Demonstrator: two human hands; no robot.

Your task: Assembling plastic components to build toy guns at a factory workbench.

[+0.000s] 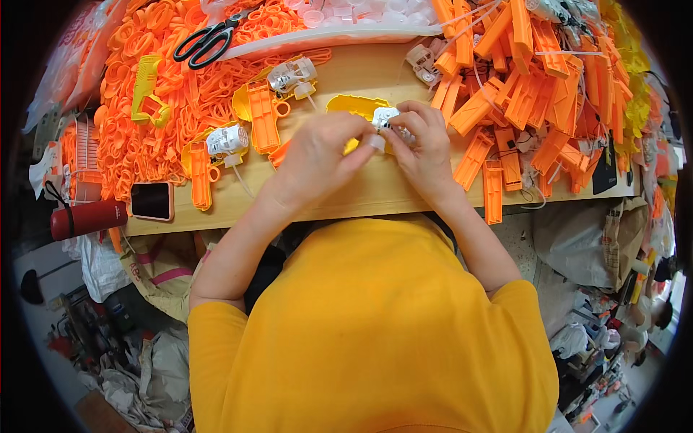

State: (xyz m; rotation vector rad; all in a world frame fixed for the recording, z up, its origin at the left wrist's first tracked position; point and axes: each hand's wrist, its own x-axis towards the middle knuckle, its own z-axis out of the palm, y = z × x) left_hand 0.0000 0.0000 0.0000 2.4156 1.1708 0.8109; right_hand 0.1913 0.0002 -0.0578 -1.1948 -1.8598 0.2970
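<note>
Reference point for clock directions: the fingertips, with 12 o'clock away from the person.

The right hand (424, 150) grips the white unit (385, 117) between thumb and forefinger. The left hand (317, 153) has its thumb and fingertips drawn together at a small white piece (376, 142) at the unit's near side; whether they grip this piece cannot be told. The unit is above the table (361, 66), at the right end of a yellow shell (354, 103), which lies partly behind the hands.

At 9 o'clock and slightly above it lie two assemblies, each with an orange holder: the near holder (201, 177) and the far holder (264, 119). A loose unit (423, 62) lies at 1 o'clock.

Farther out, a heap of orange holders (527, 101) occupies 2 to 3 o'clock. A tray (339, 34) of pale parts lies between 11 and 12. Black-handled scissors (209, 45) rest at 10, on a pile of orange parts (137, 155). Between 8 and 9 are a phone (151, 200) and, beyond it, a red bottle (94, 218).
</note>
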